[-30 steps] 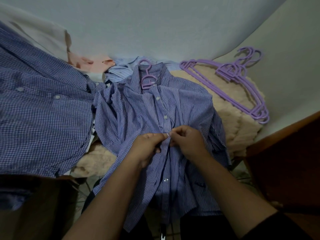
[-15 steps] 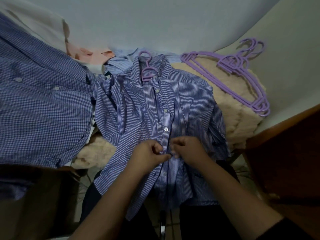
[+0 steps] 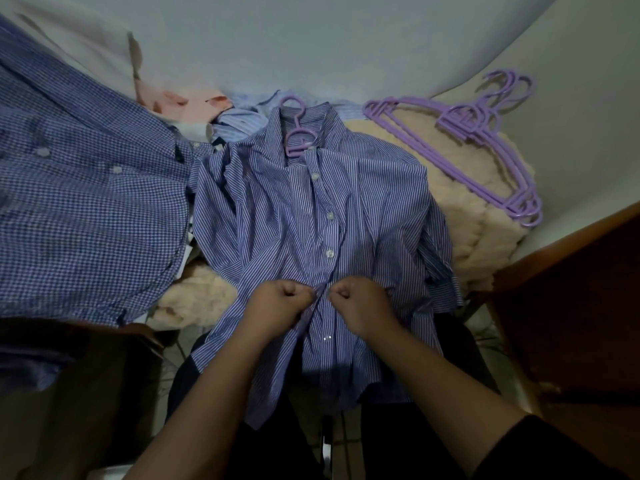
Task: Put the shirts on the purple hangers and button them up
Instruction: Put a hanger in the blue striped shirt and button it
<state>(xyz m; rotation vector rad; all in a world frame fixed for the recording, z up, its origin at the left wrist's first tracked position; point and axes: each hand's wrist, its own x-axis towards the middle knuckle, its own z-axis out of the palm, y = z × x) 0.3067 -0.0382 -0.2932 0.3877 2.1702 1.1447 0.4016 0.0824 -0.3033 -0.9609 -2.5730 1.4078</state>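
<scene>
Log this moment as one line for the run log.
step: buttoning | item: striped shirt on purple hanger | left hand: pinching placket | right hand: pinching placket | spare hangers: on cream blanket

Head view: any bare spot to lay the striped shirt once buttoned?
Little. One bare patch of cream blanket lies between the striped shirt and the spare purple hangers. Left is covered by the checked shirt; behind the collar, a pile of clothes. Left hand and right hand pinch the placket.
</scene>
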